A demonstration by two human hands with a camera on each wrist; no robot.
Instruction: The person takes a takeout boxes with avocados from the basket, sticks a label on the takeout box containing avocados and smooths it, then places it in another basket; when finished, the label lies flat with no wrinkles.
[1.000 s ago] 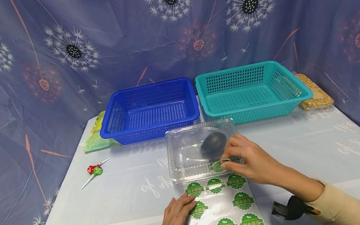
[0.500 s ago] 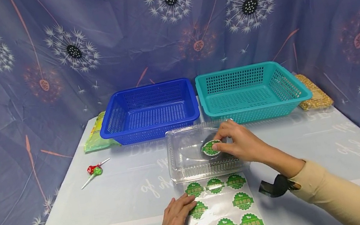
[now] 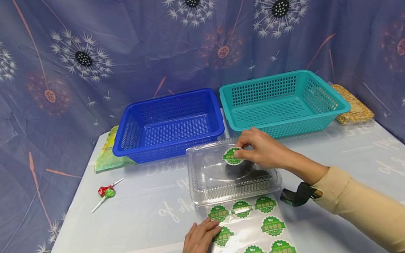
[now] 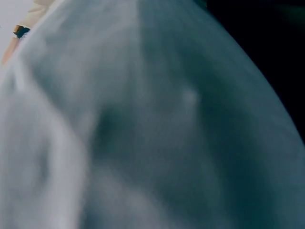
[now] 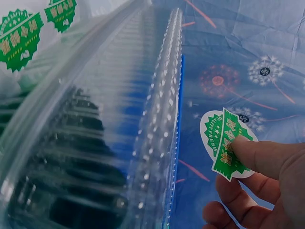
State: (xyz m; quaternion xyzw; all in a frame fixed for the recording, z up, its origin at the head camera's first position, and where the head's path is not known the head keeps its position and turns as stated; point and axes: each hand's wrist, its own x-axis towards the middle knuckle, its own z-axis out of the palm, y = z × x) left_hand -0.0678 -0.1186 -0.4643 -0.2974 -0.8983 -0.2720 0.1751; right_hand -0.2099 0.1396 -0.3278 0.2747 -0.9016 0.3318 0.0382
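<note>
The teal basket [image 3: 287, 120] and blue basket [image 3: 169, 144] stood at upper centre of the head view. Mid-frame below lay the box [image 3: 212, 173], then the sheet [image 3: 249, 236], lower centre. The left hand [image 3: 199, 250] rested on the sheet's left edge, fingers extended, thumb apart. The right hand [image 3: 265, 147] pinched a sticker [image 3: 230, 157] above the box.

The held green sticker [image 5: 221, 141] reads "QUALITY FRESH".

Nine stickers [image 3: 231, 156], two baskets [image 3: 173, 144], two lollipops [image 3: 109, 192]
</note>
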